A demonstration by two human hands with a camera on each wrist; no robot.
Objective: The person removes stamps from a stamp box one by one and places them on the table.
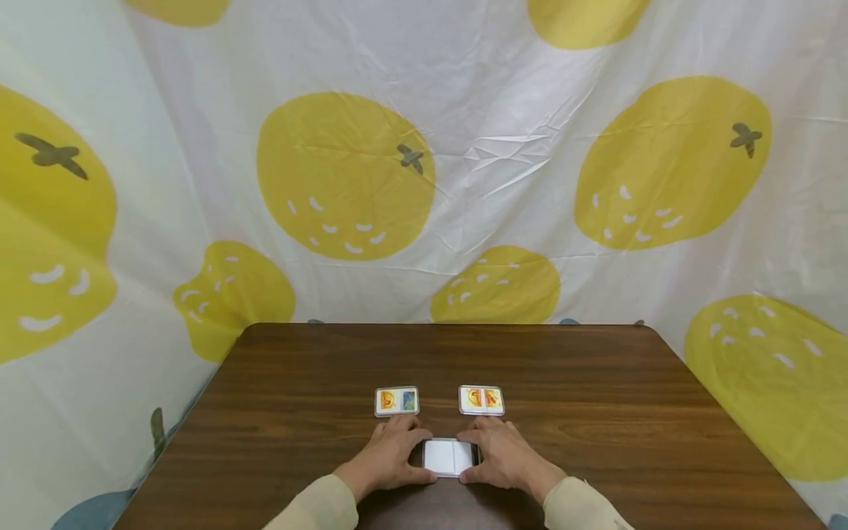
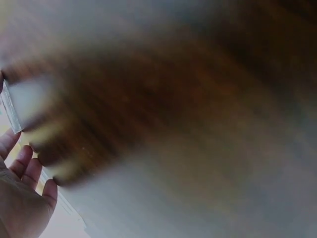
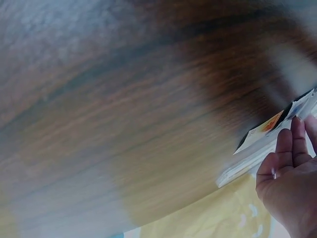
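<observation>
A clear flat case with a white two-panel face (image 1: pixel 448 457) lies between my two hands near the front of the table. My left hand (image 1: pixel 392 455) grips its left end, thumb at the near corner and fingers at the far one. At the right end, my right hand (image 1: pixel 505 455) holds it the same way. Just past the left fingertips is a clear case with an orange and a blue-green picture (image 1: pixel 397 401). Another, with two orange-yellow pictures (image 1: pixel 481 400), lies beyond the right hand. In the left wrist view, a case edge (image 2: pixel 12 109) shows between thumb and fingers.
Dark wood-grain table (image 1: pixel 298 368) lies under everything, its surface glossy with reflections. A white curtain with large yellow fruit prints (image 1: pixel 490 206) hangs behind the table and along both sides.
</observation>
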